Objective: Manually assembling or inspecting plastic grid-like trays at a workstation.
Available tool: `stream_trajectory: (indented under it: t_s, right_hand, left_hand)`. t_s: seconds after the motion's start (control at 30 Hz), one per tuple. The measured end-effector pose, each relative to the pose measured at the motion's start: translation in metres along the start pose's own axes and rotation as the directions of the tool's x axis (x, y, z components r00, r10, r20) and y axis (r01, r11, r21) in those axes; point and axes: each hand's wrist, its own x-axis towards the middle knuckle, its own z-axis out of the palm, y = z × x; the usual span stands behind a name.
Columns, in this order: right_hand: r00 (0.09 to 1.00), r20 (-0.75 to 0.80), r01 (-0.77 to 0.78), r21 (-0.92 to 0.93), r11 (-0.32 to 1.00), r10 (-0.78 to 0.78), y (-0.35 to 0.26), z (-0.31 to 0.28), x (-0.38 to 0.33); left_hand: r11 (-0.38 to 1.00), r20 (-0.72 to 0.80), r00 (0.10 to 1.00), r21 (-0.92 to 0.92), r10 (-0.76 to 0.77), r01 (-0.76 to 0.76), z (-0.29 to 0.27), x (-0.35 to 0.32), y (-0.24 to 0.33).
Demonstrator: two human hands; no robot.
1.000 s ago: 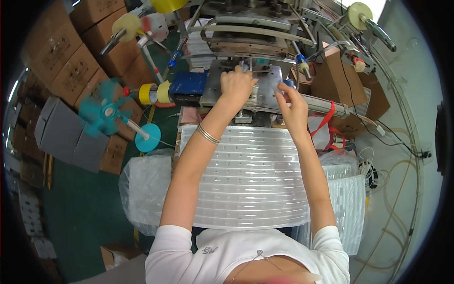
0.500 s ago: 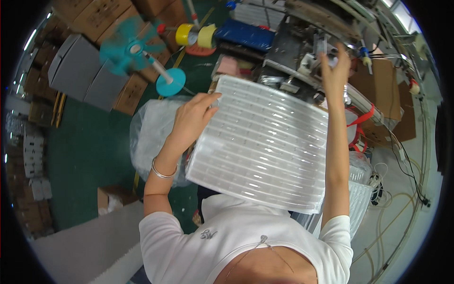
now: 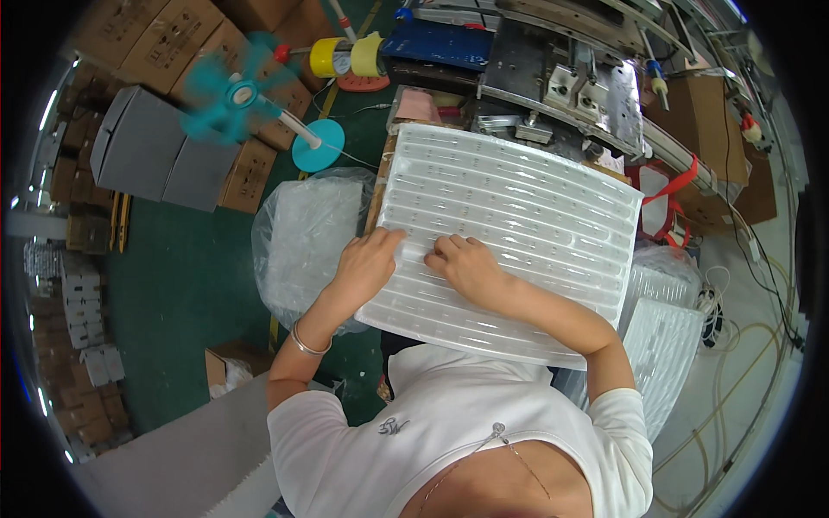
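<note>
A white ribbed plastic tray [image 3: 518, 216] lies in front of me, with small pieces set in rows along its grooves. My left hand [image 3: 367, 268] is over the tray's left edge, its fingers bent and drawn together at the tips. Just to its right, my right hand [image 3: 471, 272] rests low over the grooves with its fingers curled closed. Whatever either hand pinches is too small or too hidden to name. Beyond the tray's far edge stands a metal machine bed [image 3: 553, 99] with a small metal fixture [image 3: 577, 93] on top.
A turquoise fan [image 3: 240, 95] spins at the far left near stacked cartons [image 3: 164, 43]. A plastic-wrapped white bundle [image 3: 315, 229] sits left of the tray. More clear trays [image 3: 661, 345] stand at the right, below a red strap [image 3: 678, 181]. An open carton [image 3: 229, 363] lies at the lower left.
My right hand has come back from the machine to the tray, beside the left. My left hand has moved nearer along the tray's left edge. The fixture is now uncovered.
</note>
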Motion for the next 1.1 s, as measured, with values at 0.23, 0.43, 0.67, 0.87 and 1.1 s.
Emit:
stream_trajectory:
  t_s: [0.23,0.43,0.67,0.87,1.1]
  right_hand:
    - [0.989,-0.056,-0.102,0.428,0.898,0.139,0.008,-0.026,-0.006]
    - [0.826,-0.215,-0.217,0.730,0.648,0.520,0.048,-0.077,-0.022]
    - [0.634,-0.154,-0.291,0.860,0.418,0.758,0.091,-0.098,-0.059]
    - [0.543,-0.467,-0.249,0.704,0.665,0.698,0.108,-0.129,-0.075]
    - [0.427,-0.532,-0.284,0.689,0.667,0.731,0.132,-0.139,-0.068]
  left_hand:
    - [0.992,0.002,1.000,-0.127,-0.027,0.027,0.017,0.011,0.021]
    - [0.938,-0.004,0.938,0.005,0.345,-0.345,0.023,0.020,0.016]
    - [0.966,0.109,0.960,-0.024,0.258,-0.257,-0.017,0.026,0.026]
    - [0.970,-0.145,0.982,-0.190,0.125,-0.151,-0.019,0.090,0.042]
    - [0.951,-0.689,0.657,0.197,0.307,-0.238,-0.021,0.238,0.112]
